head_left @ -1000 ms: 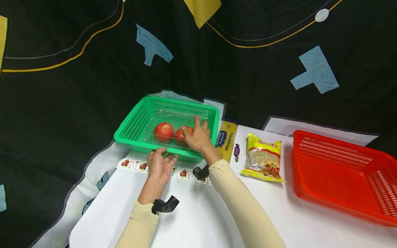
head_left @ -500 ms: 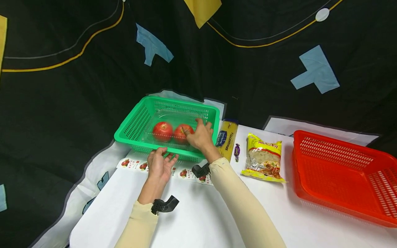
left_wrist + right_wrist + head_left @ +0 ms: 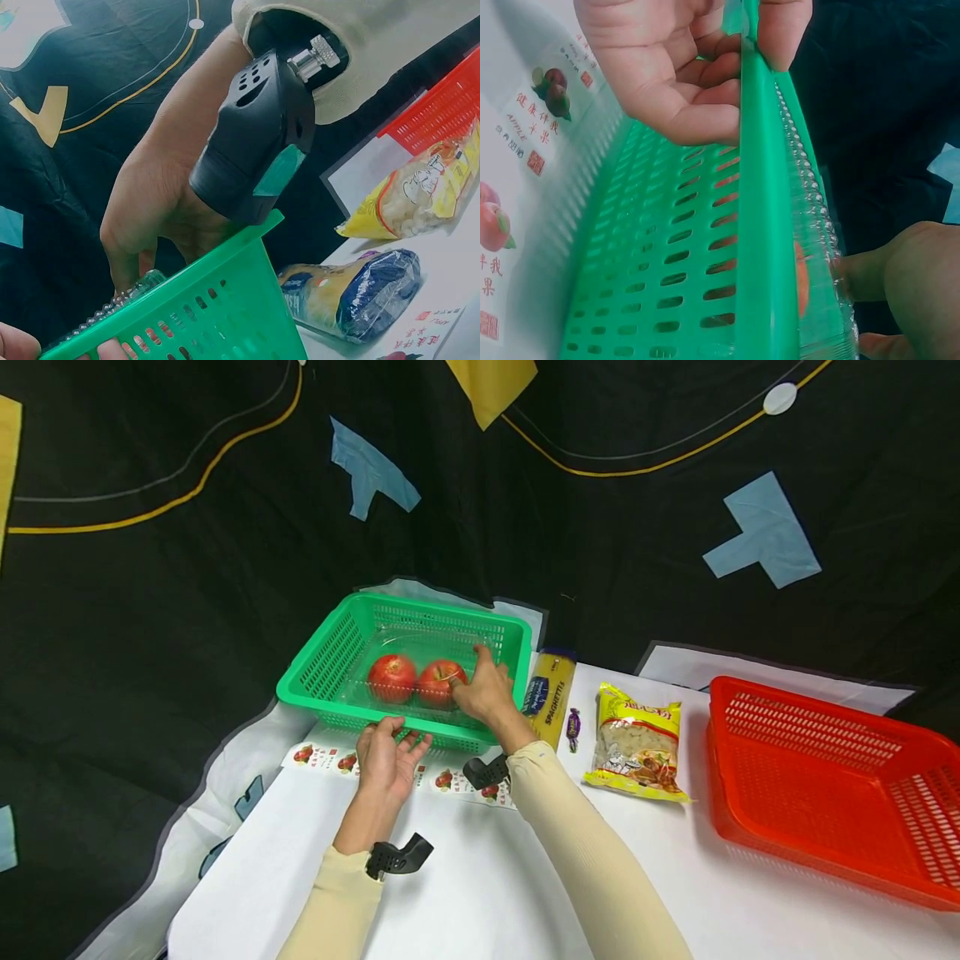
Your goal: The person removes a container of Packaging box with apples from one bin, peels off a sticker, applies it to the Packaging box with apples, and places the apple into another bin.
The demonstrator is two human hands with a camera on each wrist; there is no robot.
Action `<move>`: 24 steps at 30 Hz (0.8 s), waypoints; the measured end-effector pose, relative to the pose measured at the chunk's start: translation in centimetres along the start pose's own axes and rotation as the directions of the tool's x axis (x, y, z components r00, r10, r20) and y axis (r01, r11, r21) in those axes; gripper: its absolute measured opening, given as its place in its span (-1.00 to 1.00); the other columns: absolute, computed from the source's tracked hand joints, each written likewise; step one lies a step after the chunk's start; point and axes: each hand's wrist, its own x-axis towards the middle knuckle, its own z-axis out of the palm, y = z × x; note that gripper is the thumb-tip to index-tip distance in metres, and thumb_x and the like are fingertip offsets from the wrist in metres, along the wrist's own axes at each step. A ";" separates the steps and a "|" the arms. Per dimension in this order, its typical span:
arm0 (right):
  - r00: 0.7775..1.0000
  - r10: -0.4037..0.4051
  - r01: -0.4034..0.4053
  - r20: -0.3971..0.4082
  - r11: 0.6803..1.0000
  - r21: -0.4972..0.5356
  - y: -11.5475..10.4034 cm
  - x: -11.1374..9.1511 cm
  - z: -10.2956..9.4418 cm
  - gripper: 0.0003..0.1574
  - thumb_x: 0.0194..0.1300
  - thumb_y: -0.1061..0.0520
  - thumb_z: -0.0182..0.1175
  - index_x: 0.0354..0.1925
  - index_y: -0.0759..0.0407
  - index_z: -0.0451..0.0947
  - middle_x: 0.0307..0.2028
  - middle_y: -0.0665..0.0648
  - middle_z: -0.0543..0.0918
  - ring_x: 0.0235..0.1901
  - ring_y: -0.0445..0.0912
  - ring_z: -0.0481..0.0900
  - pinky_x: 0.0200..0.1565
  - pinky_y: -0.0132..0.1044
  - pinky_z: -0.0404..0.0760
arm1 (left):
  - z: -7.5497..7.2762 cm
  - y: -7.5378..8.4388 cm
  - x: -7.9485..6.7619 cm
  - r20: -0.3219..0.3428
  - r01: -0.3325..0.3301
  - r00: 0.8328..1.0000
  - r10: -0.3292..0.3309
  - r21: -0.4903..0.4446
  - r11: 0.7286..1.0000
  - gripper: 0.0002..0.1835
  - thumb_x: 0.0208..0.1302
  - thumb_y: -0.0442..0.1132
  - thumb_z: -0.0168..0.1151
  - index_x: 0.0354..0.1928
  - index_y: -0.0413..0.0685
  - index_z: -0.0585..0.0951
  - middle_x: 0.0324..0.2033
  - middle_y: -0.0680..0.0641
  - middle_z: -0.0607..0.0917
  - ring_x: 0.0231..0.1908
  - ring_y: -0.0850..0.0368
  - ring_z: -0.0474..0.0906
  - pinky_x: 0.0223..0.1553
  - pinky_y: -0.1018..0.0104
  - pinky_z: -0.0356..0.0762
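Observation:
A green perforated basket [image 3: 446,732] stands at the back left of the table. Inside it is a clear plastic box [image 3: 423,647] with two red apples, one on the left [image 3: 392,678] and one on the right [image 3: 435,683]. My left hand [image 3: 385,766] grips the front rim, thumb over the top and fingers curled against the outer wall, as the right wrist view shows. My right hand [image 3: 487,697] reaches into the basket and holds the box at its right end. Its thumb lies near the right apple; the other fingertips are partly hidden.
Right of the basket lie a spaghetti pack [image 3: 553,697], a purple-wrapped candy [image 3: 573,730] and a yellow food bag [image 3: 637,743]. A red basket [image 3: 817,785] stands at far right. Printed apple labels [image 3: 315,756] lie along the green basket's front. A black cloth hangs behind.
The box and its apples have shifted slightly left within the green basket. My right hand's fingers have drawn in a little, while my left hand stays on the rim.

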 end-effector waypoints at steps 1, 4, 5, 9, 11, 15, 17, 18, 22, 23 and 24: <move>1.000 0.003 -0.003 0.003 1.000 0.005 0.0 0.0 0.0 -0.12 0.32 0.06 0.24 0.48 0.06 0.09 0.31 0.41 0.30 0.31 0.37 0.17 0.23 0.17 0.32 | 0.0 0.0 0.0 0.000 0.000 1.000 0.000 0.000 1.000 -0.94 0.39 -0.41 -0.12 -0.23 -0.15 0.23 -0.21 -0.11 0.24 -0.25 0.00 0.39 -0.07 0.11 0.57; 1.000 0.014 -0.015 0.014 0.999 0.034 -0.1 -0.1 0.0 -0.14 0.33 0.11 0.22 0.48 0.04 0.10 0.29 0.42 0.28 0.27 0.37 0.22 0.18 0.15 0.39 | 0.0 0.0 0.0 0.005 0.001 1.000 -0.001 -0.004 1.000 -0.94 0.39 -0.41 -0.12 -0.23 -0.16 0.23 -0.21 -0.11 0.24 -0.26 0.01 0.40 -0.09 0.14 0.58; 1.000 0.021 -0.022 0.019 0.998 0.055 -0.1 -0.1 0.0 -0.16 0.33 0.13 0.21 0.48 0.02 0.11 0.29 0.43 0.26 0.24 0.36 0.26 0.14 0.14 0.43 | 0.0 0.0 0.0 0.006 0.002 1.000 -0.002 -0.006 1.000 -0.94 0.39 -0.41 -0.12 -0.22 -0.16 0.23 -0.21 -0.11 0.24 -0.26 0.01 0.40 -0.10 0.14 0.59; 0.998 0.042 -0.047 0.035 0.986 0.157 -0.1 -0.2 -0.1 -0.19 0.34 0.23 0.17 0.46 -0.02 0.15 0.28 0.47 0.17 0.12 0.27 0.35 -0.04 0.03 0.51 | 0.0 0.0 0.0 0.004 0.002 1.000 -0.002 -0.013 1.000 -0.94 0.38 -0.42 -0.12 -0.22 -0.16 0.24 -0.22 -0.12 0.25 -0.27 0.01 0.39 -0.16 0.17 0.59; 0.997 0.055 -0.063 0.045 0.976 0.210 0.0 -0.2 0.0 -0.20 0.34 0.26 0.15 0.46 -0.03 0.16 0.31 0.47 0.11 0.13 0.26 0.34 -0.07 -0.01 0.52 | 0.0 0.0 0.1 0.004 0.001 1.000 -0.001 -0.017 1.000 -0.94 0.38 -0.42 -0.12 -0.23 -0.16 0.24 -0.22 -0.12 0.25 -0.27 0.00 0.39 -0.17 0.17 0.60; 0.996 0.074 -0.084 0.050 0.961 0.262 0.2 0.0 0.0 -0.20 0.35 0.29 0.13 0.47 -0.03 0.16 0.32 0.49 0.06 0.15 0.28 0.33 -0.09 -0.03 0.54 | 0.1 -0.1 0.1 0.007 -0.002 1.000 0.002 -0.017 1.000 -0.93 0.37 -0.42 -0.12 -0.23 -0.15 0.23 -0.22 -0.14 0.26 -0.26 -0.02 0.37 -0.16 0.16 0.59; 0.996 0.081 -0.091 0.046 0.958 0.272 0.2 0.1 0.1 -0.21 0.35 0.29 0.14 0.46 -0.04 0.17 0.30 0.48 0.08 0.13 0.27 0.34 -0.09 -0.03 0.54 | 0.1 -0.1 0.1 0.009 -0.002 1.000 0.002 -0.015 1.000 -0.93 0.37 -0.42 -0.13 -0.23 -0.15 0.23 -0.22 -0.15 0.26 -0.25 -0.02 0.37 -0.16 0.15 0.59; 0.996 0.081 -0.090 0.044 0.957 0.276 0.3 0.1 0.1 -0.22 0.36 0.29 0.14 0.46 -0.04 0.17 0.29 0.47 0.10 0.13 0.26 0.34 -0.08 -0.03 0.54 | 0.1 -0.1 0.1 0.008 -0.003 1.000 0.004 -0.014 1.000 -0.93 0.37 -0.42 -0.12 -0.23 -0.15 0.23 -0.22 -0.15 0.27 -0.24 -0.03 0.37 -0.15 0.15 0.59; 0.996 0.083 -0.091 0.039 0.950 0.299 0.3 0.1 0.1 -0.23 0.35 0.29 0.15 0.44 -0.04 0.21 0.27 0.43 0.15 0.14 0.23 0.33 0.01 0.00 0.51 | 0.1 -0.1 0.1 0.008 -0.008 1.000 0.008 -0.011 1.000 -0.93 0.37 -0.42 -0.12 -0.22 -0.14 0.23 -0.23 -0.14 0.26 -0.24 -0.04 0.36 -0.14 0.14 0.59; 0.996 0.084 -0.091 0.038 0.947 0.308 0.3 0.1 0.1 -0.23 0.34 0.29 0.15 0.44 -0.04 0.21 0.27 0.43 0.15 0.15 0.23 0.32 0.03 0.02 0.50 | 0.1 -0.1 0.1 0.008 -0.007 1.000 0.007 -0.011 1.000 -0.93 0.37 -0.42 -0.12 -0.22 -0.14 0.23 -0.23 -0.14 0.26 -0.24 -0.04 0.37 -0.14 0.13 0.59; 0.996 0.086 -0.093 0.037 0.944 0.317 0.3 0.1 0.1 -0.23 0.33 0.30 0.15 0.44 -0.03 0.22 0.27 0.42 0.16 0.15 0.23 0.31 0.05 0.03 0.49 | 0.1 -0.1 0.1 0.009 -0.007 1.000 0.007 -0.010 1.000 -0.93 0.37 -0.42 -0.12 -0.22 -0.14 0.23 -0.23 -0.14 0.26 -0.24 -0.03 0.37 -0.13 0.13 0.59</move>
